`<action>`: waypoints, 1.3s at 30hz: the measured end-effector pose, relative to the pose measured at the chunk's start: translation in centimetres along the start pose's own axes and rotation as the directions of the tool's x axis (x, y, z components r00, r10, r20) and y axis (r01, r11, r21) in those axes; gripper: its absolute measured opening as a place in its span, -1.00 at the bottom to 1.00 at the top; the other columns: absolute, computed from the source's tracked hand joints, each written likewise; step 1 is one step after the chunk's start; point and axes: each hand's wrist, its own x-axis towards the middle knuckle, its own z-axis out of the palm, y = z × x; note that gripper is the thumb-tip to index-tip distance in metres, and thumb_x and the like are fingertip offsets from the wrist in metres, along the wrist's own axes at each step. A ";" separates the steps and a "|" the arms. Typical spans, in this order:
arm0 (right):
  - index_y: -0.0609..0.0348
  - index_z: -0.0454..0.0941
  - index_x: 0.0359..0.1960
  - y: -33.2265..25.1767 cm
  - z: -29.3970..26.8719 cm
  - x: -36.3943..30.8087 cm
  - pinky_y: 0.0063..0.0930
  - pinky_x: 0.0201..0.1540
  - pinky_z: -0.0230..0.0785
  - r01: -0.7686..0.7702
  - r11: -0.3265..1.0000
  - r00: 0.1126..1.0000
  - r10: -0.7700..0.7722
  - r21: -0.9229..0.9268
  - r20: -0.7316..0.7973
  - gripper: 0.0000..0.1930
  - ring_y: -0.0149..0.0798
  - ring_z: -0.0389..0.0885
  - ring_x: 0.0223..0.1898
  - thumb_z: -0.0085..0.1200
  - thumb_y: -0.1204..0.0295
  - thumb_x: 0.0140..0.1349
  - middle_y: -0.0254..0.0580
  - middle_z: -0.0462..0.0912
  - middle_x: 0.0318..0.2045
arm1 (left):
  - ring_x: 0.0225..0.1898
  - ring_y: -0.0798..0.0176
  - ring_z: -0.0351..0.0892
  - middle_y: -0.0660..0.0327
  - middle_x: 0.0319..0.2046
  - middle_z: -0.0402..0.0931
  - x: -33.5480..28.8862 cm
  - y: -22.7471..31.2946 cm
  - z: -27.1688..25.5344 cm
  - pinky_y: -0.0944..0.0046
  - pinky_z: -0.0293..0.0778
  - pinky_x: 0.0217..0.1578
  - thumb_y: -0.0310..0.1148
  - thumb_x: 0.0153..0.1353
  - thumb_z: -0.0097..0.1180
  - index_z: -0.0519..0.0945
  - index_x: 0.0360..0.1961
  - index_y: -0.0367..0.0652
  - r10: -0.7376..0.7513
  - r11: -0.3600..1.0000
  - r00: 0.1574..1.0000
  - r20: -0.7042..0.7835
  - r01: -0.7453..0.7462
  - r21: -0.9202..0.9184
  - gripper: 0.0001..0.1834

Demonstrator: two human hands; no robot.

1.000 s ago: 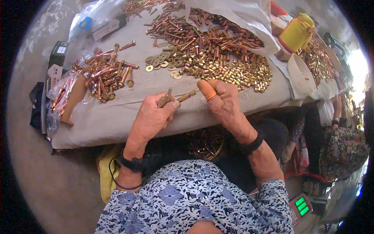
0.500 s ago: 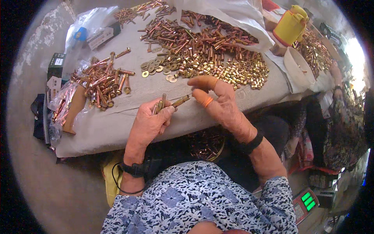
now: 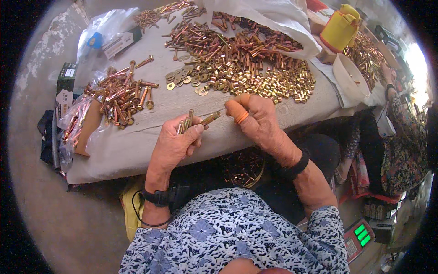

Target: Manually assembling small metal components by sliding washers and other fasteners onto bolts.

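Observation:
My left hand (image 3: 171,144) is closed around several brass-coloured bolts (image 3: 211,119); one points right past the thumb and others stand up between the fingers. Just right of that bolt's tip is my right hand (image 3: 263,122), with orange covers on thumb and forefinger. Its fingers are curled in a pinch, and whatever they hold is hidden. Beyond the hands lie a heap of small gold sleeves (image 3: 269,84), flat washers (image 3: 180,77) and a pile of reddish-gold bolts (image 3: 242,43). Bolts with parts fitted on them (image 3: 125,98) are heaped at the left.
A yellow jug (image 3: 340,29) and a white bowl (image 3: 349,77) stand at the right. White plastic sheeting (image 3: 269,18) covers part of the bolt pile. A cardboard piece (image 3: 89,128) sits at the table's left edge. Another person's arm (image 3: 390,84) is at far right; a scale (image 3: 358,239) is below.
My right thumb and forefinger have drawn together from a spread position near the bolt tip. My left hand has barely moved. The other person at far right has shifted slightly.

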 end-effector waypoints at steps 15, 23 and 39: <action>0.13 0.56 -0.47 1.1 1.2 1.7 -0.32 -0.46 0.32 0.220 0.945 0.971 -0.235 -0.241 -0.034 -0.91 -0.12 0.51 -0.47 0.13 0.40 0.05 -0.14 0.54 -0.53 | -0.76 0.59 0.25 0.37 -0.71 0.40 -0.2 0.8 -0.4 0.54 0.16 -0.77 -0.30 0.14 0.11 0.53 -0.28 -0.23 -0.097 0.992 0.990 -0.101 0.104 0.071 -0.79; 0.16 0.49 -0.15 1.9 4.3 4.4 0.06 0.11 0.00 0.399 0.515 0.905 -0.352 -0.758 0.238 -0.69 0.02 0.22 0.15 0.04 0.33 0.06 -0.07 0.44 -0.04 | -0.78 0.56 0.21 0.41 -0.73 0.31 1.3 4.9 -10.9 0.54 0.07 -0.81 -0.28 0.18 0.05 0.53 -0.19 -0.15 0.222 0.953 0.706 -0.672 -0.011 0.304 -0.77; 0.14 0.47 -0.42 2.2 3.7 2.8 -0.28 -0.29 0.28 0.324 0.860 0.942 -0.332 -0.395 0.050 -0.84 -0.08 0.46 -0.28 0.09 0.53 -0.12 -0.18 0.49 -0.43 | -0.76 0.54 0.30 0.29 -0.61 0.50 0.5 2.0 0.5 0.52 0.17 -0.79 -0.35 0.19 -0.02 0.48 -0.19 -0.26 -0.112 0.992 0.994 0.021 0.110 0.053 -0.77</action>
